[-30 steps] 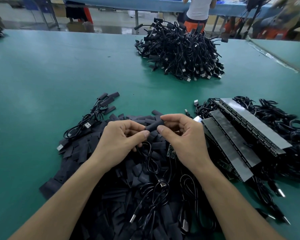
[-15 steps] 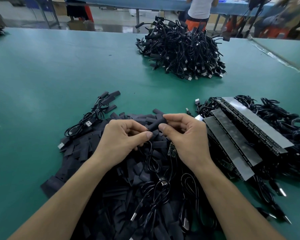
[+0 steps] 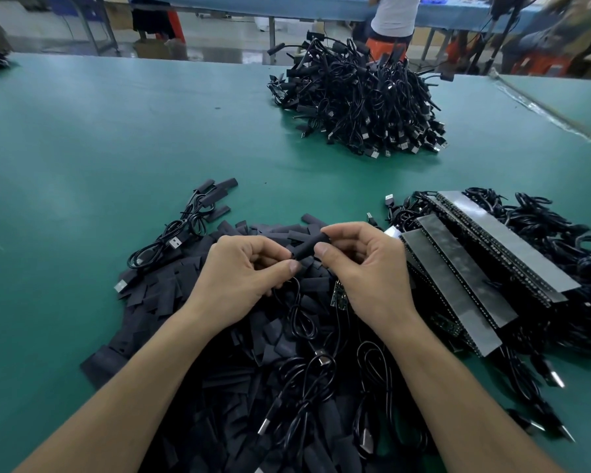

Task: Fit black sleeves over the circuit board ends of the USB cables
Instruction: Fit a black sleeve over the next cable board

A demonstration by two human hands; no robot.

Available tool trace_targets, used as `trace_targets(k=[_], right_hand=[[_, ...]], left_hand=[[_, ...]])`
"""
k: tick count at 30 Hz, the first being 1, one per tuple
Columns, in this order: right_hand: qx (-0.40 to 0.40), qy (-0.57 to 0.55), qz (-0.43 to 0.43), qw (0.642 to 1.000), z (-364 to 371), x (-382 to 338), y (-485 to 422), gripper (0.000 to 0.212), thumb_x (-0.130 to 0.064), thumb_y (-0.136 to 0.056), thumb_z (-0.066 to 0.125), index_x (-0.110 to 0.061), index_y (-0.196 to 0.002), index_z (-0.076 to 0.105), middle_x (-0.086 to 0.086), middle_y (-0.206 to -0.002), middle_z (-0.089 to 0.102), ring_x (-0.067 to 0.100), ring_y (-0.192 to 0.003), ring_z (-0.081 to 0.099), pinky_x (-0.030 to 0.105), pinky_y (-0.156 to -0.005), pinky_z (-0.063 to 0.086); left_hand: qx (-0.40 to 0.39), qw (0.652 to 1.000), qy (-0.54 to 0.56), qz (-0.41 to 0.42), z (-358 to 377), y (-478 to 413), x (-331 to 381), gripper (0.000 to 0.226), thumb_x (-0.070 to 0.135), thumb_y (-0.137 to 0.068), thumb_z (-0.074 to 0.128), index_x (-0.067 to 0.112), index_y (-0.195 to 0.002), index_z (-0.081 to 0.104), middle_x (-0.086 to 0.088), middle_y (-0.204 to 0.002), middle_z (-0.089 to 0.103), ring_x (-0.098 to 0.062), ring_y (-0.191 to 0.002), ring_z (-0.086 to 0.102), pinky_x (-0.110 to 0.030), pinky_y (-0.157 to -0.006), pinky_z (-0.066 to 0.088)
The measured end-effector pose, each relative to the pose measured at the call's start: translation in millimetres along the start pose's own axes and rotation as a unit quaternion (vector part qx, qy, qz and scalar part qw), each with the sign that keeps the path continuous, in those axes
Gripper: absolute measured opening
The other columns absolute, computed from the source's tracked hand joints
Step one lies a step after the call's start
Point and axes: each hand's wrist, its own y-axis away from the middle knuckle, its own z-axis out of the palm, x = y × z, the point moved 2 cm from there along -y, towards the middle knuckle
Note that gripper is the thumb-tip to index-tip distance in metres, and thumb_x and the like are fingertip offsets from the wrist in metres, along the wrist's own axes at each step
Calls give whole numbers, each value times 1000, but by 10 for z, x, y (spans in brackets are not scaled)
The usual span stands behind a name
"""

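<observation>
Between my two hands sits a black sleeve [image 3: 309,245], tilted up to the right. My right hand [image 3: 365,271] pinches its upper end between thumb and forefinger. My left hand [image 3: 243,271] pinches the lower end, where a thin black USB cable [image 3: 299,312] comes out and loops down toward me. The board end inside the sleeve is hidden. A small green circuit board [image 3: 339,297] shows under my right hand. Both hands hover over a heap of flat black sleeves [image 3: 171,288].
A big pile of sleeved cables [image 3: 359,100] lies at the far middle of the green table [image 3: 99,138]. Rows of unsleeved cables under grey strips [image 3: 475,268] lie at right. A few cables [image 3: 181,230] lie at left. People stand beyond the table.
My hands have shifted only slightly; the sleeve sits a little further down between my fingers, still held by both hands.
</observation>
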Motion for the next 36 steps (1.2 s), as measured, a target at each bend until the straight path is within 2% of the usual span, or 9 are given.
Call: trace_targets(k=[7, 21, 25, 29, 34, 36], right_hand=[[-2, -11, 6, 1000, -7, 3, 7, 25, -7, -80, 79, -30, -89, 71, -2, -79, 75, 13, -75, 72, 35, -75, 60], [10, -22, 0, 1000, -12, 8, 16, 26, -9, -80, 79, -32, -90, 73, -4, -79, 76, 13, -75, 73, 37, -75, 60], [-16, -9, -11, 1000, 5, 3, 16, 32, -12, -84, 75, -37, -104, 73, -9, -77, 72, 12, -74, 68, 33, -76, 57], [-45, -6, -9, 999, 20, 5, 20, 25, -17, -81, 79, -32, -99, 73, -13, -70, 67, 5, -67, 64, 24, -68, 52], [-36, -9, -5, 999, 9, 15, 10, 25, -14, -79, 81, -31, -94, 71, 2, -76, 72, 21, -72, 69, 43, -73, 58], [-34, -9, -8, 999, 9, 21, 10, 25, -13, -79, 81, -32, -93, 70, 3, -77, 73, 24, -74, 69, 44, -75, 58]], left_hand=[[-1, 1000, 5, -2, 3, -1, -15, 10, 10, -79, 82, 14, -76, 73, -4, -59, 70, -10, -50, 60, -18, -47, 47], [-3, 1000, -1, -1, -7, -8, -47, 9, 15, -80, 83, 18, -76, 75, -8, -62, 71, -15, -51, 61, -20, -48, 49], [-6, 1000, -7, 5, -7, -4, -52, 8, 17, -81, 81, 17, -76, 75, -9, -62, 70, -17, -51, 59, -22, -48, 49], [-12, 1000, -1, 7, -7, -3, -48, 7, 17, -82, 80, 18, -77, 75, -10, -63, 71, -17, -52, 60, -22, -49, 49], [-16, 1000, -1, 11, -2, -6, -40, 8, 13, -83, 79, 19, -79, 76, -7, -64, 71, -13, -52, 61, -20, -49, 50], [-16, 1000, 0, 13, -2, -8, -42, 10, 11, -83, 79, 20, -78, 75, -7, -64, 72, -12, -52, 61, -19, -49, 49]])
